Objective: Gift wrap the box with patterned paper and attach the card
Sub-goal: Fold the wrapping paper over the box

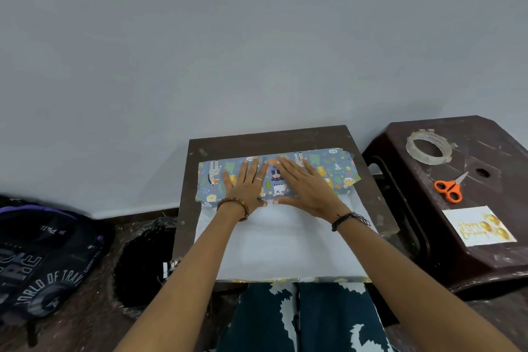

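The box (340,174) lies across the far part of a small dark table (268,137), covered by blue patterned paper with cartoon animals. The paper's white underside (285,248) stretches from the box toward me. My left hand (245,183) and my right hand (303,183) press flat on top of the covered box, fingers straight and spread, thumbs near each other at its near edge. The white card (478,226) with gold balloons and "Happy Birthday" lies on a dark plastic stool (485,260) at the right.
On the stool also lie a roll of clear tape (428,148) and orange-handled scissors (448,188). A dark backpack (43,260) and a black bin (143,263) sit on the floor at the left. A grey wall stands behind the table.
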`<state>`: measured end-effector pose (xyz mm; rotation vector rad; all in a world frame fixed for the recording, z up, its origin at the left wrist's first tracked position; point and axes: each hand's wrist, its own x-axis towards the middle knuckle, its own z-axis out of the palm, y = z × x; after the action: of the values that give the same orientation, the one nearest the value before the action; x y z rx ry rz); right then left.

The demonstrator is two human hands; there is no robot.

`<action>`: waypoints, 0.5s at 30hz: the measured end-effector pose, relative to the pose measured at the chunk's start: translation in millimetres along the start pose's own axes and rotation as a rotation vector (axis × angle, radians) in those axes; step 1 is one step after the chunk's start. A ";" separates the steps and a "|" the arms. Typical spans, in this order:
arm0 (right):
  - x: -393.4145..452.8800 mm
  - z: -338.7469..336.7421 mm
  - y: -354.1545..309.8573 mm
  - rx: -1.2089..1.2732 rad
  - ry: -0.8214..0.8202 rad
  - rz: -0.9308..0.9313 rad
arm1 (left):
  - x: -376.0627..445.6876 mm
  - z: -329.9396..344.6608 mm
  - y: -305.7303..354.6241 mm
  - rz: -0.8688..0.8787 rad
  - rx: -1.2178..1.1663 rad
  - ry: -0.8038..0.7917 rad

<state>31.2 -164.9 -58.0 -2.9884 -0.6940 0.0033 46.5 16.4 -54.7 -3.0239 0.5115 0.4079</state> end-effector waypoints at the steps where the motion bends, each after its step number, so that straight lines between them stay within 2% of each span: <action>1: -5.1 0.4 7.1 -0.016 0.000 0.005 | 0.4 -0.5 -0.1 0.000 -0.004 -0.004; 5: -25.9 3.4 30.2 -0.023 0.011 0.082 | -0.7 -3.0 0.0 -0.001 -0.022 -0.006; 10: -29.8 2.9 24.9 0.029 0.068 0.145 | -2.0 -6.0 0.6 0.026 -0.012 -0.025; 15: -29.3 -0.6 20.1 0.082 0.011 0.215 | -4.0 -13.1 -1.6 0.047 -0.085 -0.088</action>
<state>13.7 -195.8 -59.3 -2.9649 -0.3588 0.0263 46.7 17.9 -41.1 -3.0625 0.5743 0.5770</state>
